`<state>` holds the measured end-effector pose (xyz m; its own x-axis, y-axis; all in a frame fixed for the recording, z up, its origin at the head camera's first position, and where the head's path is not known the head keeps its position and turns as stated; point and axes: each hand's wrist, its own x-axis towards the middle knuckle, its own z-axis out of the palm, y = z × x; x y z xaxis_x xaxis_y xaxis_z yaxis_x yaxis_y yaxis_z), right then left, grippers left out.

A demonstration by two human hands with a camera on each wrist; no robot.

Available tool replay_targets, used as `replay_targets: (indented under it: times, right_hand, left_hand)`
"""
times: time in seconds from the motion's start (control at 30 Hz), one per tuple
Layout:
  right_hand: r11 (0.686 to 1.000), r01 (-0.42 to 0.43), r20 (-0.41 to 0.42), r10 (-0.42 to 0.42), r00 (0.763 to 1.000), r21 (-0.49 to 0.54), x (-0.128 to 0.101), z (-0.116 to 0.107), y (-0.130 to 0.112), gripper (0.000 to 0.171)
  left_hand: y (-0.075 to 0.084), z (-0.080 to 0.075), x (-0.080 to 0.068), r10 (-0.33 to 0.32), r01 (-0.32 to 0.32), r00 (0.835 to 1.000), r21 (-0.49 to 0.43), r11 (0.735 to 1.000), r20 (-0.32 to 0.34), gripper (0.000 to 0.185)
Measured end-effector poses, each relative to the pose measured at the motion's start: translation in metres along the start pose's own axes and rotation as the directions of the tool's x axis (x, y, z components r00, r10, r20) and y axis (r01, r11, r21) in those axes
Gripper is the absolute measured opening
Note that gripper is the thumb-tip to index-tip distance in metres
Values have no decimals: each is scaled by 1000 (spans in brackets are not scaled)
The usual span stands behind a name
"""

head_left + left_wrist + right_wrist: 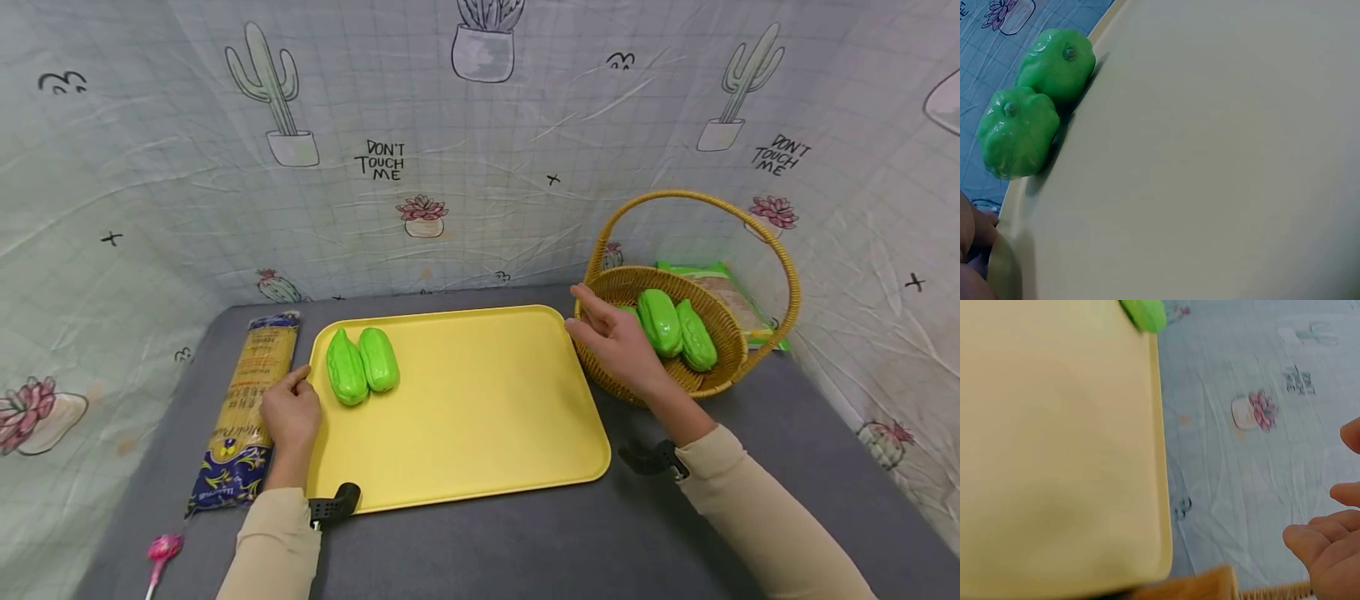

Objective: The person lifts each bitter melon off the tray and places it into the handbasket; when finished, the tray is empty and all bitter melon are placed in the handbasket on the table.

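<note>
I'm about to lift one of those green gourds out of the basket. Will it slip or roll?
The gourds in the basket look glossy, so probably slippery. Their rounded, ridged oval shape suggests some rolling once set flat. The two on the tray lie on their sides, apparently stable.

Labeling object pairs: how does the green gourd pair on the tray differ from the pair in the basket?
The tray pair lies flat on the yellow tray beside the left hand; the basket pair leans against the wicker basket wall, near the right hand. The tray pair looks lighter green. Both pairs sit side by side, glossy and ridged.
</note>
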<state>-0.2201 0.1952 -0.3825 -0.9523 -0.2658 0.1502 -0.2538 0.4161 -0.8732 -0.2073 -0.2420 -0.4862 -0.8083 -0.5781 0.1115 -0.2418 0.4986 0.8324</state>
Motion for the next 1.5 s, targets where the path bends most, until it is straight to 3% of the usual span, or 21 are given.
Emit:
replay_targets:
  times: [0.43,0.83,1.23,1.5]
  right_hand:
    - [989,46,131,-65,989,143,24,66,-15,62]
    - [978,-8,210,-37,977,210,43,122,-28,61]
    - [980,-31,238,-17,971,199,58,163,-30,61]
    - [991,-43,239,12,971,125,67,182,-30,62]
  left_hand:
    - [2,-3,3,-6,6,1000,9,1000,4,38]
    - [3,-4,2,-20,20,1000,10,1000,8,38]
    - [1,-3,1,-24,24,1000,22,999,8,39]
    - [3,-1,-1,-20,20,1000,7,1000,2,38]
